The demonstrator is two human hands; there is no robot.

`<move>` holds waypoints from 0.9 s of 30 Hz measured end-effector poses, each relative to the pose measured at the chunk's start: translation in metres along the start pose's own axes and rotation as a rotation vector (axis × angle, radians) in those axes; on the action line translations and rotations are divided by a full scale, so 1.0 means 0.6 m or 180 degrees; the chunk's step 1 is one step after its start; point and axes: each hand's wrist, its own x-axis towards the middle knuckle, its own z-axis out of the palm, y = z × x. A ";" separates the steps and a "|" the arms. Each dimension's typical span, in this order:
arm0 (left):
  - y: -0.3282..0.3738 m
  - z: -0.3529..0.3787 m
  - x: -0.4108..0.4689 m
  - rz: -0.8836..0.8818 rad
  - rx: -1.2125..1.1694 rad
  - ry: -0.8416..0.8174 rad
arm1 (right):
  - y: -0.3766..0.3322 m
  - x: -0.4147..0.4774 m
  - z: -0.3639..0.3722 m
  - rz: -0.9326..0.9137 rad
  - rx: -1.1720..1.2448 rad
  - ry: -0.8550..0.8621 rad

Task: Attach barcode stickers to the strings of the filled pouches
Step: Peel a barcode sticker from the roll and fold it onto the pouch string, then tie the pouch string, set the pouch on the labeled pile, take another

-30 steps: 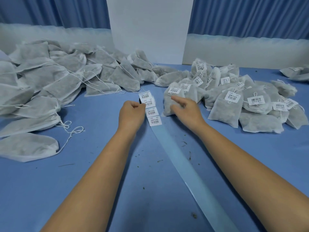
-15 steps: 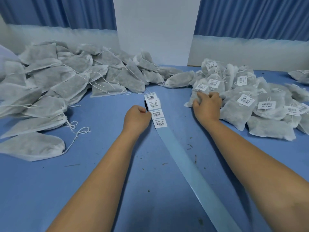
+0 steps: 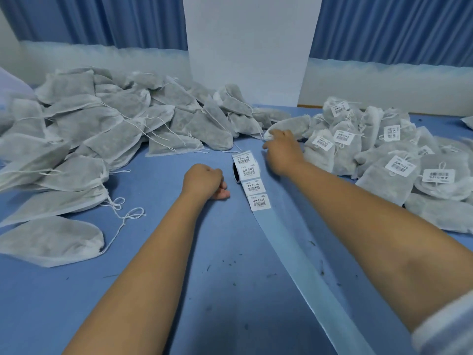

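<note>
A small roll of barcode stickers point(image 3: 246, 167) lies mid-table, its strip trailing toward me into bare blue backing tape point(image 3: 307, 272). My left hand point(image 3: 204, 181) rests as a loose fist on the table just left of the roll, holding nothing. My right hand point(image 3: 281, 152) reaches past the roll, and its fingers curl on the white neck of an unlabelled grey pouch point(image 3: 289, 125). That pouch lies between the two heaps. Unlabelled pouches point(image 3: 115, 129) with loose white strings are piled on the left. Pouches with stickers point(image 3: 384, 155) are piled on the right.
The blue table point(image 3: 179, 290) carries small dark crumbs near me. Loose strings point(image 3: 122, 211) trail from the nearest left pouches. A white panel point(image 3: 248, 47) and blue curtains stand behind the table.
My right hand left the labelled heap and moved left and back to the unlabelled pouch. My left hand let go of the sticker strip and now rests beside the roll.
</note>
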 end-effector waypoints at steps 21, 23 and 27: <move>-0.009 -0.013 0.015 0.0048 -0.0526 0.0019 | -0.016 0.025 -0.073 0.0480 0.2669 0.0858; -0.008 -0.019 0.010 0.0081 -0.0700 -0.0158 | -0.026 0.015 -0.106 0.0564 0.2943 0.0832; -0.008 -0.045 -0.012 0.0004 -0.1390 -0.0615 | -0.050 -0.040 -0.166 0.0585 0.3789 0.0482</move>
